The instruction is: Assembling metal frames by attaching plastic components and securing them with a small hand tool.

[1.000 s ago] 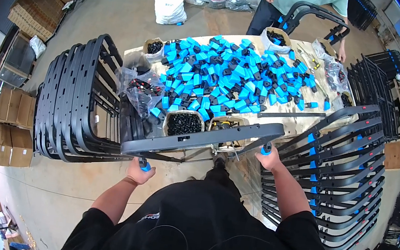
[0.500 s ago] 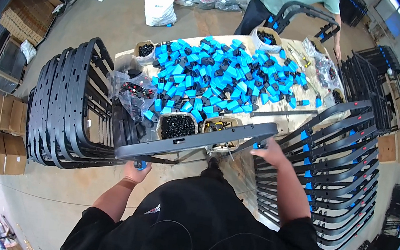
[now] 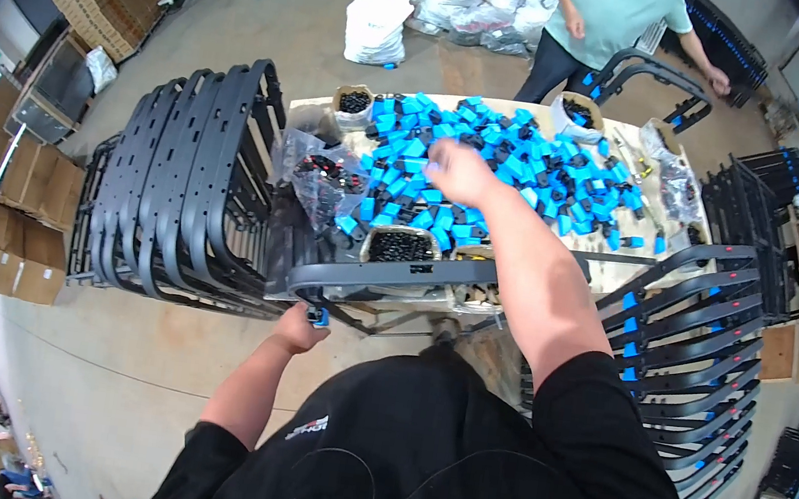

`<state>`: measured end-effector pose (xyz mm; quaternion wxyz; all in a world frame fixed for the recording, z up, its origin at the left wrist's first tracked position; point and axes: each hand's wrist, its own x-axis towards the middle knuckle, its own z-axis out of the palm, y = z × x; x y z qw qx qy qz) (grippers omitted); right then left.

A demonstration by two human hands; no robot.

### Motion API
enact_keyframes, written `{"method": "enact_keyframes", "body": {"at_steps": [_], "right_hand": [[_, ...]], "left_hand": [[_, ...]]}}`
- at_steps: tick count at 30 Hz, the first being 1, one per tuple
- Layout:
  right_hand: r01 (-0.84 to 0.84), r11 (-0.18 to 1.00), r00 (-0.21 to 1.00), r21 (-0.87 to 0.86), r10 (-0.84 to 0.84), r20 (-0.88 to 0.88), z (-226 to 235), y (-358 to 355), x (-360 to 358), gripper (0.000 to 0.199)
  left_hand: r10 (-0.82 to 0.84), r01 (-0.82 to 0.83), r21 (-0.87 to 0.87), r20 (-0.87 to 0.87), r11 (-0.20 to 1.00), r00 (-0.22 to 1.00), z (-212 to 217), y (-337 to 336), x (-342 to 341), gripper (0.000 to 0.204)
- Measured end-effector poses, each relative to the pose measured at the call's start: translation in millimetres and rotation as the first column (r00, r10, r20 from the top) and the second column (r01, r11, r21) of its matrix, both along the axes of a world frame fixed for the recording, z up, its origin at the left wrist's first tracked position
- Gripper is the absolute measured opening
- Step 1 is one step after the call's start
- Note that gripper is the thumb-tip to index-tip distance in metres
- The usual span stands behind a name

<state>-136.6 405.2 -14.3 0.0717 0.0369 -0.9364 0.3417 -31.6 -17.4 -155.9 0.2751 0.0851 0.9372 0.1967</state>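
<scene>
My left hand (image 3: 298,328) is closed round the near left end of a dark curved frame (image 3: 371,276), where a blue and black plastic piece (image 3: 318,317) shows beside the fingers. Stretched over the table, my right hand (image 3: 462,173) is above a big heap of blue and black plastic pieces (image 3: 551,174). Its fingertips are smeared by motion, so whether they grip a piece cannot be made out. My right forearm hides the right part of the frame.
Similar dark frames (image 3: 176,180) stand stacked at left; more frames with blue pieces (image 3: 678,357) are stacked at right. Boxes of small black parts (image 3: 400,247) and a clear plastic bag (image 3: 312,183) sit on the table. Across it stands another person (image 3: 621,21) near a frame.
My right hand has let go of the frame's right end and reached forward over the heap. My left hand stays on the frame. The other person's arms have moved.
</scene>
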Motion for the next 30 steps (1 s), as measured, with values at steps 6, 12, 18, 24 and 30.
{"method": "enact_keyframes", "body": {"at_steps": [6,12,18,24,30], "right_hand": [[-0.259,0.958,0.812,0.122,0.148,0.565,-10,24,-5,0.044],[-0.305,0.952,0.749,-0.01,0.246,0.616,-4,11,1,0.051],[-0.375,0.925,0.758,0.066,0.265,0.596,-10,3,-9,0.043],[-0.292,0.956,0.796,0.013,0.236,0.557,-7,9,-5,0.041],[-0.241,0.971,0.771,-0.009,0.197,0.605,-6,11,-4,0.043]], "left_hand": [[0.066,0.039,0.148,-0.644,0.988,0.762,135,-4,-19,0.015],[0.138,0.178,0.469,-0.564,0.865,0.814,183,81,-116,0.015],[-0.627,0.468,-0.437,-0.367,0.768,0.687,67,127,-247,0.034],[-0.539,0.487,-0.452,0.016,0.747,0.842,22,158,-285,0.054],[-0.535,0.465,-0.419,-0.062,0.78,0.842,31,172,-275,0.036]]}}
